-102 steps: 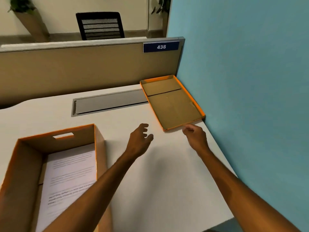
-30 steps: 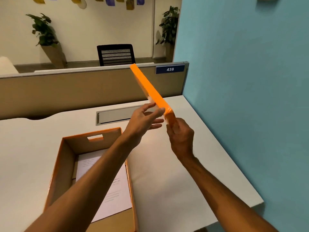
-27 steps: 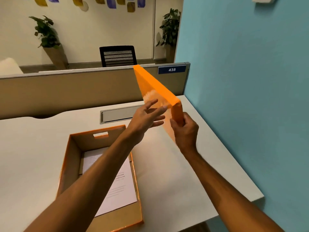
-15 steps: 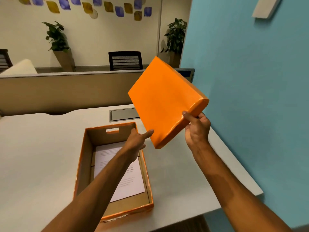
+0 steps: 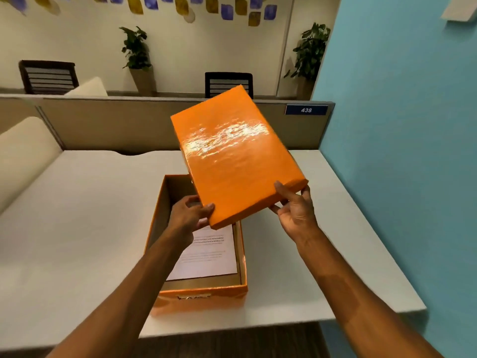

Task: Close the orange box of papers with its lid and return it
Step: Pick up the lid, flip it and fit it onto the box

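Note:
The orange lid [image 5: 236,157] hangs in the air, glossy top side up and tilted, above the far right part of the open box. My left hand [image 5: 189,215] grips its near left corner. My right hand [image 5: 296,210] grips its near right corner. The orange box [image 5: 204,295] stands open on the white desk [image 5: 77,228] near the front edge, with printed papers [image 5: 206,254] lying flat inside. The lid and my left forearm hide part of the box's inside.
A beige partition [image 5: 116,122] with a "438" plate [image 5: 306,110] runs along the desk's back. A blue wall [image 5: 400,151] borders the desk on the right. Chairs and potted plants stand beyond the partition.
The lid was picked up from the desk's back right corner and turned over to top side up. It has since moved left over the box, and my left hand now grips its corner.

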`<state>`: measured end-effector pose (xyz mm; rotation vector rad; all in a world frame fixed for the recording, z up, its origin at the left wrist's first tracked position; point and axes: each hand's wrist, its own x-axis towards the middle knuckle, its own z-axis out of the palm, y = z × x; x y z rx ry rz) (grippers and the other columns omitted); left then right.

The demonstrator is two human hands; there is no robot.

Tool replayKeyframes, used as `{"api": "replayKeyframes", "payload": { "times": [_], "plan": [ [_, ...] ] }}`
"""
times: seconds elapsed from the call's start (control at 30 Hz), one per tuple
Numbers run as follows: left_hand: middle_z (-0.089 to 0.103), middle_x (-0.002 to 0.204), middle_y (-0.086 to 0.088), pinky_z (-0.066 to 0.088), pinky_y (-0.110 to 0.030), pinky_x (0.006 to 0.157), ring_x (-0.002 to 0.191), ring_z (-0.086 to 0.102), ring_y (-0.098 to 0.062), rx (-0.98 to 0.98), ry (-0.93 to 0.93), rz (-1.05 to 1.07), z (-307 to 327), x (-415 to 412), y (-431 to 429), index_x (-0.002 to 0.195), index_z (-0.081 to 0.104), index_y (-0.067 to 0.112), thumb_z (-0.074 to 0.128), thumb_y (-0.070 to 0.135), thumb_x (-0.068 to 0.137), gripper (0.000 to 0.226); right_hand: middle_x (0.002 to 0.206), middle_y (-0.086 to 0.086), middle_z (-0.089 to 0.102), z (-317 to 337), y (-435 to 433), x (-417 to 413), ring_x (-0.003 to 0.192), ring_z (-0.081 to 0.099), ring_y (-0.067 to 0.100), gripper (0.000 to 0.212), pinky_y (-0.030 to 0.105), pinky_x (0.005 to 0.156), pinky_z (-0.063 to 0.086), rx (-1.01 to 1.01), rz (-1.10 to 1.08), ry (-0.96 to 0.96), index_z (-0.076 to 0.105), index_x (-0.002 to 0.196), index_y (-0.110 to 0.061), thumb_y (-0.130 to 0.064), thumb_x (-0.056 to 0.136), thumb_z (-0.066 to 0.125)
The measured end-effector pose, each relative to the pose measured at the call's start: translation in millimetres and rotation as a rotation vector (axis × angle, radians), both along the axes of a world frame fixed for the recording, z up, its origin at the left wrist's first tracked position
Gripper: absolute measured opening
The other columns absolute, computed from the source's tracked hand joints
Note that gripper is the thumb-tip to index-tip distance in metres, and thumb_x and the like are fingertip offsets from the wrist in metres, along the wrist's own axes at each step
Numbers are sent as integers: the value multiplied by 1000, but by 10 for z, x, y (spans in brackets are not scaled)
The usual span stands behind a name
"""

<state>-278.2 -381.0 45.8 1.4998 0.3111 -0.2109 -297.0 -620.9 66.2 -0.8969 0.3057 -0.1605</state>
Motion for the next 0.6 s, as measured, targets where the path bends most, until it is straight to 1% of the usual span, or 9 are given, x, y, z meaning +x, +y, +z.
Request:
{"api": "replayKeyframes", "payload": {
  "times": [0.07,0.17,0.27,0.33,0.37,0.43,0.47,0.53,0.6],
  "plan": [
    [60,130,-14,56,-54,91,114,63,-37,47,-12,31,25,-92,100,131,51,14,76,15,82,55,134,9,54,-81,-12,-77,118,56,36,76,60,88,52,-8,29,50,38,141,-29,-11,77,76],
    [60,131,-13,55,-57,92,115,63,-39,147,-19,44,33,-267,274,130,51,16,78,19,80,56,135,11,54,-229,-27,-217,120,54,39,60,61,92,51,-84,82,163,45,136,-24,-20,83,74],
    [59,135,-14,54,-57,93,119,61,-40,260,-20,38,32,-460,440,134,51,14,80,22,79,63,128,14,59,-346,-20,-376,120,55,38,35,58,90,52,-163,124,259,56,118,-18,-25,87,71],
    [58,137,-14,54,-56,93,119,61,-40,307,-8,30,42,-568,544,136,50,14,80,25,78,66,120,12,62,-401,-9,-480,116,58,37,21,53,87,54,-243,146,292,60,105,-20,-26,88,70],
    [58,137,-13,55,-55,92,119,61,-40,318,4,32,52,-612,598,136,50,15,80,26,78,66,119,12,63,-426,-6,-525,113,60,37,17,50,84,55,-291,159,300,61,104,-21,-27,90,68],
    [58,137,-13,58,-50,88,118,61,-39,329,32,38,72,-688,702,136,51,15,80,26,77,67,122,12,62,-471,5,-614,106,63,33,17,44,77,57,-393,200,300,62,109,-21,-27,92,65],
    [58,138,-14,60,-44,82,117,61,-38,331,47,37,78,-719,752,136,51,15,80,25,78,66,121,12,62,-491,19,-660,103,64,31,19,41,74,57,-438,228,293,62,112,-22,-27,93,64],
    [57,138,-15,57,-37,73,117,60,-37,325,82,30,90,-773,845,137,51,14,79,21,79,65,118,9,63,-526,72,-760,99,65,27,20,36,69,56,-507,275,284,62,112,-26,-29,92,64],
    [57,138,-16,55,-43,82,120,58,-38,334,111,14,84,-810,930,138,50,14,78,19,81,64,118,8,63,-565,136,-842,99,65,28,21,35,68,57,-612,295,279,61,111,-27,-32,91,65]
  ]
}}
